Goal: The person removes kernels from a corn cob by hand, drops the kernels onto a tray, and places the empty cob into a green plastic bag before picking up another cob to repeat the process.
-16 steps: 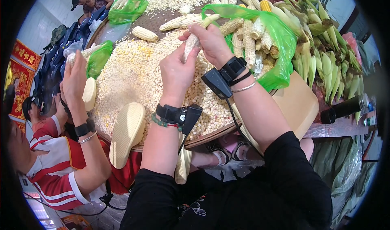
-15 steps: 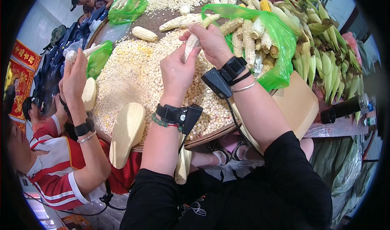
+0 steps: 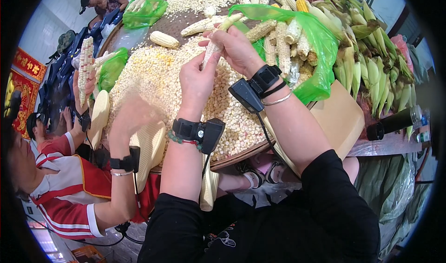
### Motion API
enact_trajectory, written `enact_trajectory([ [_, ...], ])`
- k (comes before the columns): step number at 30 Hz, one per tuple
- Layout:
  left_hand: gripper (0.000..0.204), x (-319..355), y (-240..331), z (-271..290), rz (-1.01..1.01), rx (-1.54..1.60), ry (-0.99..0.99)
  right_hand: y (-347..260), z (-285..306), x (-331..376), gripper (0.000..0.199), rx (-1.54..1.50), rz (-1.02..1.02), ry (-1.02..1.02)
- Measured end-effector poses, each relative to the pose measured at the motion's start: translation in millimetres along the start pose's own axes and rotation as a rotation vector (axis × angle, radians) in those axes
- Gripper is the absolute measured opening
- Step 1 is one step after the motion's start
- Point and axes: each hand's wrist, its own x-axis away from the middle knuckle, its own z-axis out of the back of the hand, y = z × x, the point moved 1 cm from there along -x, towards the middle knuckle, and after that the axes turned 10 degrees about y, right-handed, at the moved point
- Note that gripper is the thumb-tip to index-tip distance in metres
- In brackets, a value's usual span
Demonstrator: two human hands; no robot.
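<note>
A pale ear of corn [image 3: 229, 21] slants up between my two hands over a heap of loose kernels [image 3: 153, 75]. The fingers of my left hand [image 3: 199, 79] close round its lower end, thumb pressed along it. My right hand [image 3: 238, 50] wraps the ear higher up, and its tip sticks out above the fingers. How many kernels remain under my fingers is hidden. Just right of my right hand lies a green plastic bag [image 3: 320, 45] with several stripped cobs [image 3: 282, 47] in it.
Husked ears [image 3: 164, 39] lie on the round woven tray [image 3: 232, 158]. Unhusked corn [image 3: 371, 77] is piled at the right, near a black bottle [image 3: 392, 125]. On the left, a co-worker in a red and white shirt [image 3: 69, 179] holds an ear [image 3: 86, 61]; a shoe sole [image 3: 151, 140] overlaps the tray edge.
My hands and the ear have shifted slightly left. The co-worker at left has raised an ear of corn, while their other hand has swung, blurred, over the kernels.
</note>
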Motion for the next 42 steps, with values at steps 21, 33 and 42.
enact_trajectory([
  [21,0.035,3,4,-3,-0.079,-0.137,0.010,1,3,2,0.026,0.100,0.118,0.088],
  [33,0.032,2,5,3,-0.007,-0.020,0.019,-5,-4,6,0.032,0.082,0.058,0.021],
  [42,0.039,3,3,0,0.017,-0.066,-0.008,-5,-1,5,0.023,0.250,0.139,0.098],
])
